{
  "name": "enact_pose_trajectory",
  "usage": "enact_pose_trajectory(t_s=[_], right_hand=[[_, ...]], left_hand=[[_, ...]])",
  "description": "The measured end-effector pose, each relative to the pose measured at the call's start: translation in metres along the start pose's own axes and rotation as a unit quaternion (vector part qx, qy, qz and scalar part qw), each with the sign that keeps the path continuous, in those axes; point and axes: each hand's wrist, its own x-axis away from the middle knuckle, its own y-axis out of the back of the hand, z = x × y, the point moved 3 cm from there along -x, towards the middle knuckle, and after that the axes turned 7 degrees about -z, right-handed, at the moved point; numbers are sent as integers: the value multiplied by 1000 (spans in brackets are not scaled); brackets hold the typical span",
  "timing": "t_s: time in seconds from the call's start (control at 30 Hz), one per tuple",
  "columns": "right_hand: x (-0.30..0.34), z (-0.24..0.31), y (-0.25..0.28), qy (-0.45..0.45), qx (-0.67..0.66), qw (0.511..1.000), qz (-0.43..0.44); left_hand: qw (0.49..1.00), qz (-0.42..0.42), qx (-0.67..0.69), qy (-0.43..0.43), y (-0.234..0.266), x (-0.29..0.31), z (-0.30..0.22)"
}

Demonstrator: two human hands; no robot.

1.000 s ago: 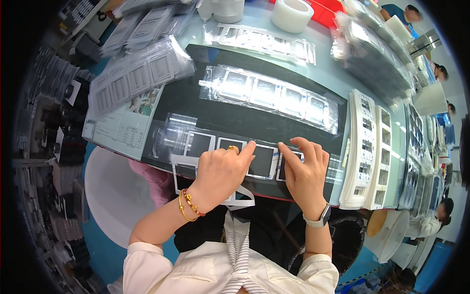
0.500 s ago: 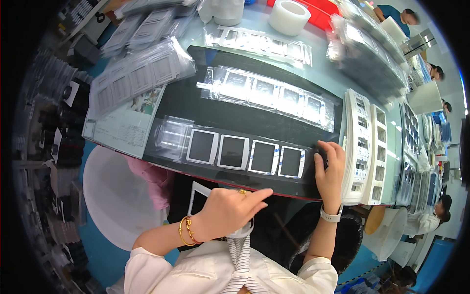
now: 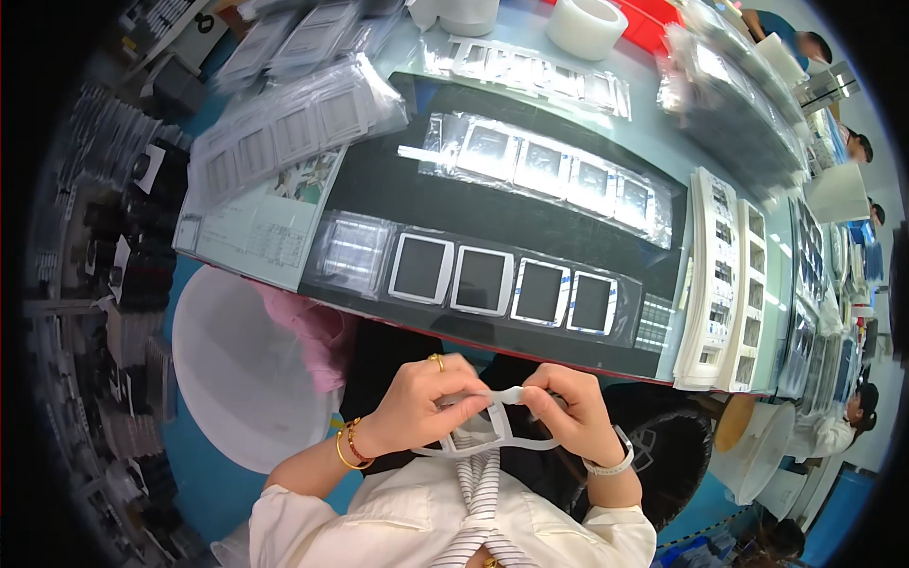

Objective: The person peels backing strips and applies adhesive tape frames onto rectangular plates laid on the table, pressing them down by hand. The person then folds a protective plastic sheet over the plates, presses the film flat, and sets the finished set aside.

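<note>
From here I see my left grip and right grip both pinched tight on the white strip, bent between them, which uneven pulling could tear.

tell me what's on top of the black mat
A shiny strip; in front, four white frames on clear film; packets overlap the left edge. The black mat under the packets is covered.
</note>
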Motion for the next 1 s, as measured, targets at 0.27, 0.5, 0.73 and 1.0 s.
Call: enact_pose_trajectory(t_s=[0.27, 0.5, 0.73, 1.0], right_hand=[[-6, -4, -31, 155, 215, 963, -50], [-15, 7, -34, 217, 147, 964, -53], [-16, 7, -38, 227, 165, 960, -8], [-48, 39, 1, 198, 114, 971, -74]], left_hand=[[998, 2, -33, -63, 13, 5, -1], [991, -32, -105, -75, 16, 7, 4], [995, -27, -11, 97, 19, 9, 43], [963, -31, -262, 52, 28, 10, 48]])
